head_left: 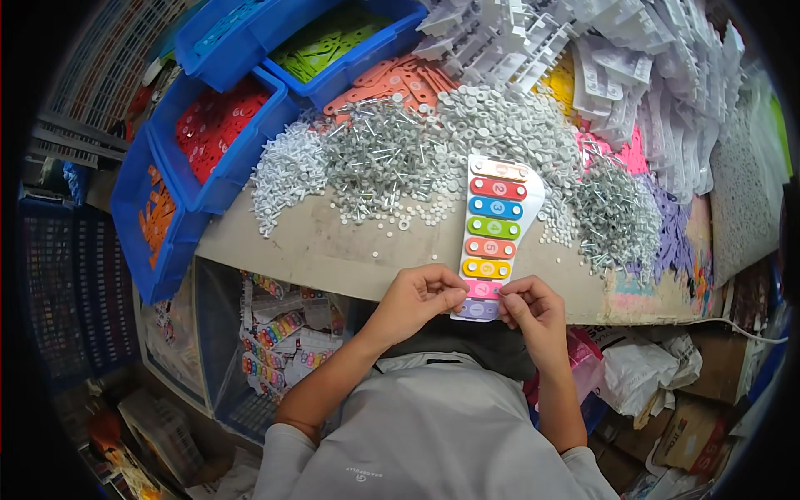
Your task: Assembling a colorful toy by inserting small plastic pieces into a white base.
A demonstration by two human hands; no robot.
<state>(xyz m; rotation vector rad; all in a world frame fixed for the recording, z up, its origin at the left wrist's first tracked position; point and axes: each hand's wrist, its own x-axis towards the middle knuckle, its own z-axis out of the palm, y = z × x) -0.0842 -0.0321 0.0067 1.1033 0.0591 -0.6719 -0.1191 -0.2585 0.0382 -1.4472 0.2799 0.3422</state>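
A toy xylophone (533,196) with a white plastic base lies on the table in front of me, its wide end away from me. Coloured bars cross it, from peach and red (498,188) at the far end to a pink bar (481,289) and a purple bar (477,310) nearest me. White round heads sit at the ends of the farther bars. My left hand (423,296) is pinched at the left end of the pink bar. At that bar's right end my right hand (535,308) is pinched too. Whatever either hand's fingertips hold is too small to make out.
Behind the xylophone spread heaps of metal pins (379,146), white washers (508,125) and white pegs (292,162). Blue bins (275,104) of coloured bars stand at the left. White xylophone bases (617,75) pile up at the back right. A crate (225,358) of xylophones sits below the table edge.
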